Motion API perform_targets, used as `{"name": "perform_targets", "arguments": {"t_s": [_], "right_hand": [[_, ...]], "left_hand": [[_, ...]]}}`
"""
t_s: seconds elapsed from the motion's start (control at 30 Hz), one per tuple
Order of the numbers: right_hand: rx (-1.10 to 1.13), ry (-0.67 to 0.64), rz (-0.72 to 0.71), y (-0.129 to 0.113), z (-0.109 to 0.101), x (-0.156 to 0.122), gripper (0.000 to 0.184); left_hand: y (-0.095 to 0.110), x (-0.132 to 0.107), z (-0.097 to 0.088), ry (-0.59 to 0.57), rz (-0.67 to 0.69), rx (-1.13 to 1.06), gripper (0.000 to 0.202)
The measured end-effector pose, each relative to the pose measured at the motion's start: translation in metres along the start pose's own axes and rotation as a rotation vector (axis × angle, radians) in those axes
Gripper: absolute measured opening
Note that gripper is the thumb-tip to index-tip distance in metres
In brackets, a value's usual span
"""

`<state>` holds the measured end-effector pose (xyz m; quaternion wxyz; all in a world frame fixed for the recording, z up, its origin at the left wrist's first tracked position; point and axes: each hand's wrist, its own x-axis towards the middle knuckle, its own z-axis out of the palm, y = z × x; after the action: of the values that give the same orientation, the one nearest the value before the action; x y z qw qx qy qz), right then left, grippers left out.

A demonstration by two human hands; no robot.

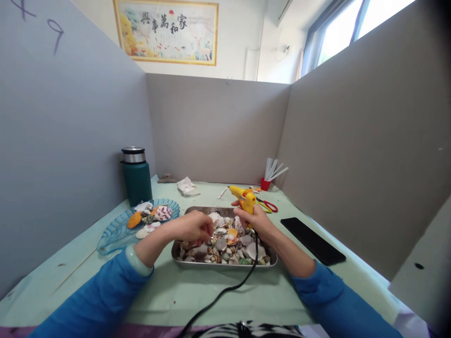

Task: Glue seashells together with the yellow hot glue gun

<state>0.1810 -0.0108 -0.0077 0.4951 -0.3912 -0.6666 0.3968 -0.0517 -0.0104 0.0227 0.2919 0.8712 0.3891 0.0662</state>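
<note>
1. The right hand is closed around the handle of a yellow glue gun, held over the far right part of the tray, nozzle pointing left and away.
2. The gun's black cord runs from the handle down across the tray's near rim and off the desk toward the person.
3. The left hand is curled over the left part of the tray, fingertips pinched together down among the shells; whether it grips one I cannot tell.
4. The steel tray sits mid-desk, full of mixed shells.
5. Left of it lies a blue dish holding more shells, with a green flask just behind.
6. Right of the tray lies a black phone; behind are scissors and a red cup of sticks.
</note>
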Motion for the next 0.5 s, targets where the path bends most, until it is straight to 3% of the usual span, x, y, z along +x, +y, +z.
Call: {"name": "perform_targets", "arguments": {"t_s": [0.1, 0.2, 0.5], "right_hand": [[-0.011, -0.003, -0.008, 0.0006, 0.0001, 0.0004, 0.036], [-0.009, -0.006, -0.008, 0.0003, 0.0005, 0.0002, 0.036], [0.004, -0.029, 0.01, -0.0023, 0.0013, -0.0012, 0.037]], "left_hand": [[-0.0017, 0.0033, 0.0017, -0.028, -0.058, -0.391, 0.024], [0.0007, 0.0038, 0.0015, -0.039, -0.087, -0.589, 0.036], [0.0021, 0.0027, -0.0016, -0.059, -0.068, -0.718, 0.043]]}}
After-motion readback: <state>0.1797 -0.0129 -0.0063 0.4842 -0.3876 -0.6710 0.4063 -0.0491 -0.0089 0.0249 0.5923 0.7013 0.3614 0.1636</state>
